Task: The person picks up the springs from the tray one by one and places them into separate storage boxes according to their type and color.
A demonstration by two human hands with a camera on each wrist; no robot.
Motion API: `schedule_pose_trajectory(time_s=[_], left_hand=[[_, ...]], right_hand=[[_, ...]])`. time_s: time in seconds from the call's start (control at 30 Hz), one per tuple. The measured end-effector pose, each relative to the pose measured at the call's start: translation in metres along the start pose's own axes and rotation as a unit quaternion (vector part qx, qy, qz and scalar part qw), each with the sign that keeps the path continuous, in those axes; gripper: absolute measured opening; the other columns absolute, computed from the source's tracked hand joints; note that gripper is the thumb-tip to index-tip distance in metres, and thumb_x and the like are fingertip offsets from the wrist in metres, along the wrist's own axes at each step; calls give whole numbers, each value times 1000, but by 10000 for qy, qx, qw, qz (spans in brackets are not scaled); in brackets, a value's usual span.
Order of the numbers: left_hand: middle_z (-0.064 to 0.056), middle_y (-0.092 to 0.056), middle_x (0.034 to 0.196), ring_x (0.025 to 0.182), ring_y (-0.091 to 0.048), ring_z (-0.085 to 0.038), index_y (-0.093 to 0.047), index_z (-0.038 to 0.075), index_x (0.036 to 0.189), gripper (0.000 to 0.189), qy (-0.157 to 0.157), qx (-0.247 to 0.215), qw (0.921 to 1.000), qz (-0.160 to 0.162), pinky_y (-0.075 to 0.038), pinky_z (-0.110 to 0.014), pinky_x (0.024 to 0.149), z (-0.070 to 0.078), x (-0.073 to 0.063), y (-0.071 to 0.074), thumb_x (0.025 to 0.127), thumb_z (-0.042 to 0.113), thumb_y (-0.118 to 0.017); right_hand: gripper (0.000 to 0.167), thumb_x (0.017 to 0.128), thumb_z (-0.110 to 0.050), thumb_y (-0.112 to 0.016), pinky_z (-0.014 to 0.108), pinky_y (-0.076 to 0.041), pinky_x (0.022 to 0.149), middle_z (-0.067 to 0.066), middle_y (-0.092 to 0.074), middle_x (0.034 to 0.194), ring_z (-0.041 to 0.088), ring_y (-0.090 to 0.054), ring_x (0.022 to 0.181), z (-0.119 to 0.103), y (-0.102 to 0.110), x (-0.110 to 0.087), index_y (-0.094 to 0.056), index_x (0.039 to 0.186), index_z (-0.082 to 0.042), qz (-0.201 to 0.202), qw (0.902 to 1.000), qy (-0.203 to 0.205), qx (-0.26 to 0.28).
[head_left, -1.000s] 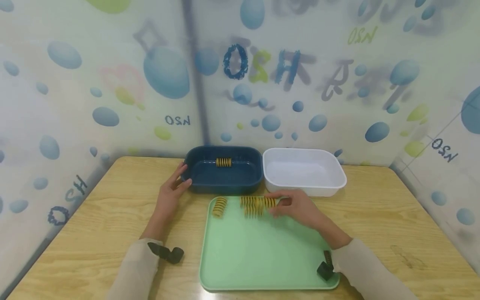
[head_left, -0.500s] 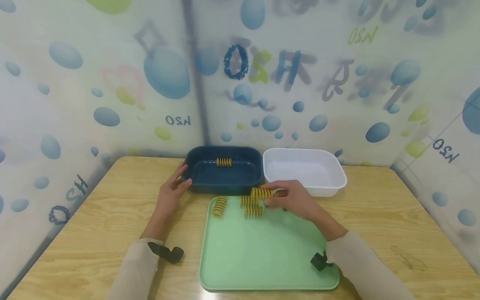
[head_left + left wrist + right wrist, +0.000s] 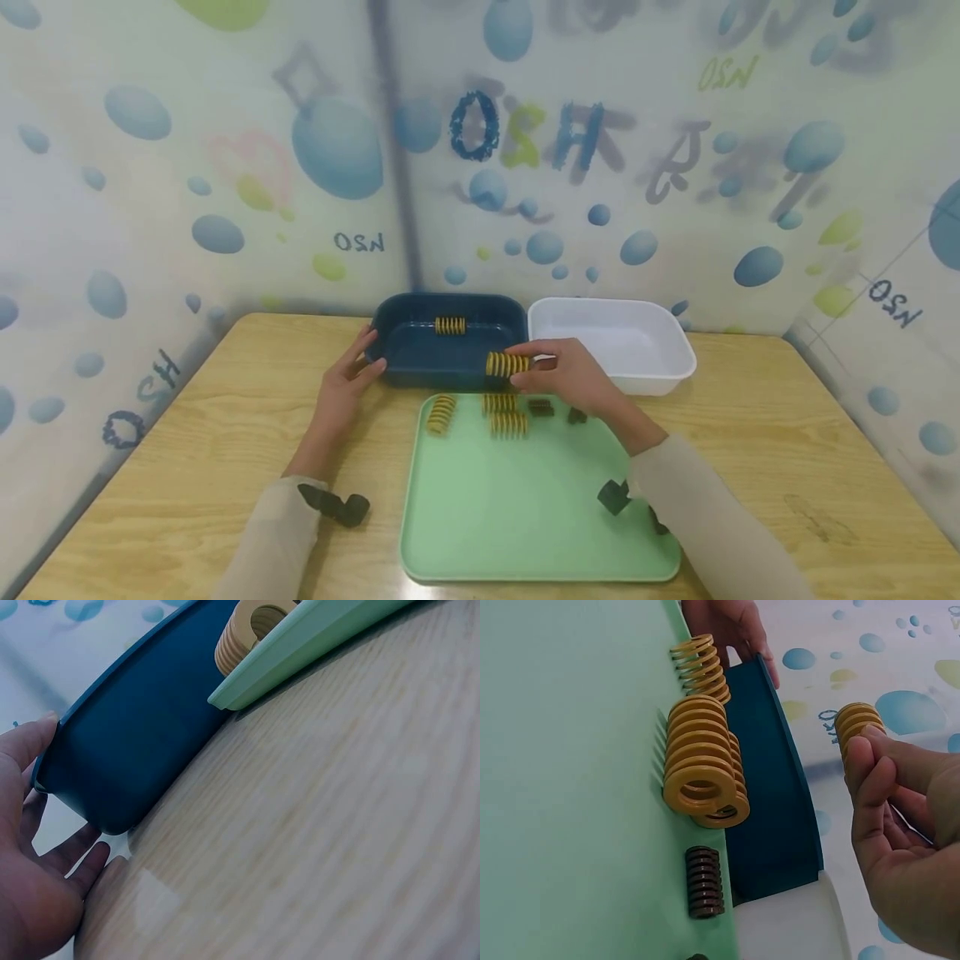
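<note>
My right hand pinches a yellow coil spring by its end with thumb and fingers. The spring lies level over the front right rim of the dark blue bin. With fingers spread, my left hand rests against the bin's left end; in the left wrist view its thumb touches the rim. Inside the bin is another yellow spring. Three more yellow springs lie at the back of the green tray, one at the left. A small brown spring is beside them.
A white bin stands right beside the blue one. Under my right wrist a second dark piece lies on the tray. The tray's back edge is close to both bins, all on a wooden table before a patterned wall.
My right hand has lifted the yellow spring off the tray and carried it back and left to the blue bin's rim. Brown springs have come into view. The left hand stays in place.
</note>
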State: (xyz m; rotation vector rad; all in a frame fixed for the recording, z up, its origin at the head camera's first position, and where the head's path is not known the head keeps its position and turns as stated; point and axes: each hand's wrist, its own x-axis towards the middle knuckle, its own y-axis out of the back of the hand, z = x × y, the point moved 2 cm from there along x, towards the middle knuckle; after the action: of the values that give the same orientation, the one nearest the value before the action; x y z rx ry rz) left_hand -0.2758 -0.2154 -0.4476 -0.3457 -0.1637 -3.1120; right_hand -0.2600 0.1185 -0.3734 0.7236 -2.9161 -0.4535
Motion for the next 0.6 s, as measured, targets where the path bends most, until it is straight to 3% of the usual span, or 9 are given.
schedule_pose_trajectory(time_s=[0.2, 0.3, 0.43, 0.6], left_hand=[[-5, -19, 158, 133, -34, -37, -37, 3, 146, 54, 91, -98, 9999, -91, -42, -13, 90, 20, -6, -3, 96, 9, -58], [-8, -17, 158, 133, -32, -41, -35, 0, 146, 55, 84, -41, 9999, -144, -42, -14, 90, 27, -8, -4, 96, 8, -58], [-7, -19, 158, 134, -33, -38, -37, 2, 146, 55, 31, -73, 9999, -135, -42, -14, 91, 19, -5, -3, 96, 9, -59], [0, -21, 158, 135, -33, -30, -40, 10, 146, 53, 3, -42, 10000, -74, -40, -14, 93, 2, 0, 1, 96, 13, -59]], right_hand=[[41, 87, -11, -71, 47, -53, 70, 10, -72, 91, 24, -70, 82, -18, -4, 8, -62, 127, -7, 35, 9996, -36, -280], [43, 86, -17, -73, 44, -50, 64, 14, -72, 91, 27, -69, 83, -7, -3, 20, -63, 127, -13, 38, 9996, -60, -278], [43, 84, -23, -75, 50, -49, 68, 20, -70, 94, 36, -67, 86, 10, 0, 34, -64, 125, -19, 23, 9997, -128, -190], [42, 84, -20, -75, 57, -47, 83, 21, -70, 97, 37, -66, 89, 9, -3, 44, -64, 125, -17, 36, 9998, -122, -182]])
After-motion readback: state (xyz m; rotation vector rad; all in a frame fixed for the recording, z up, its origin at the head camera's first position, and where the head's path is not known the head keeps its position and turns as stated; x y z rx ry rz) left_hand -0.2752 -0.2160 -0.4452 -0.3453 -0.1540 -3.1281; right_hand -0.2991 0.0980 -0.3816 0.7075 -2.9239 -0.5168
